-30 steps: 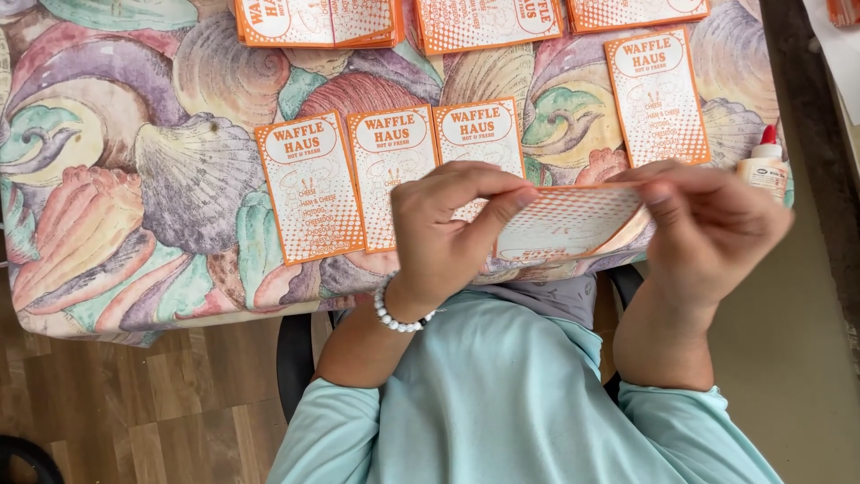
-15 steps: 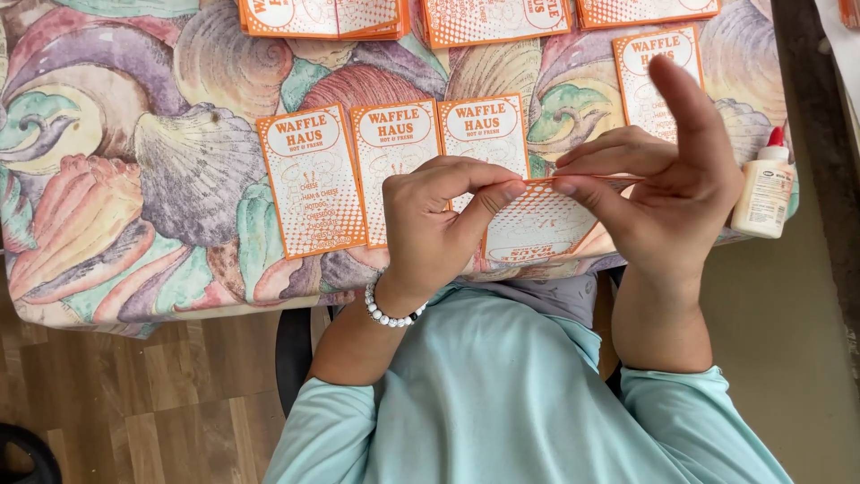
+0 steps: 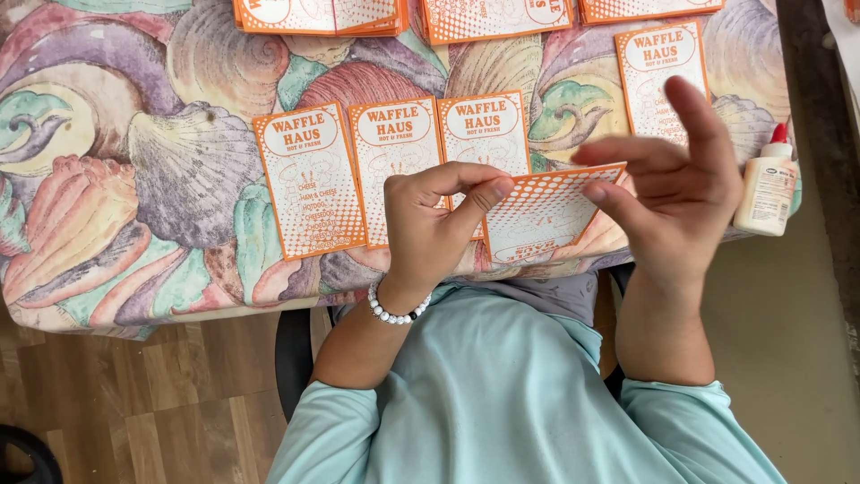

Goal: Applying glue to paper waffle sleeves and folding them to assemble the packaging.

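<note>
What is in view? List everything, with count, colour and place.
held card: one, orange and white, pinched between both hands
row of cards: three, orange and white, flat beyond the left hand
single card: one, same colours, beyond the right hand
far cards: at least three, cut off by the top edge
glue bottle: one, white with a red cap, right table edge
tablecloth: one, pastel seashell print
floor: brown wood, lower left
bracelet: one, white beads, left wrist
shirt: light teal
left hand: one
right hand: one
</note>
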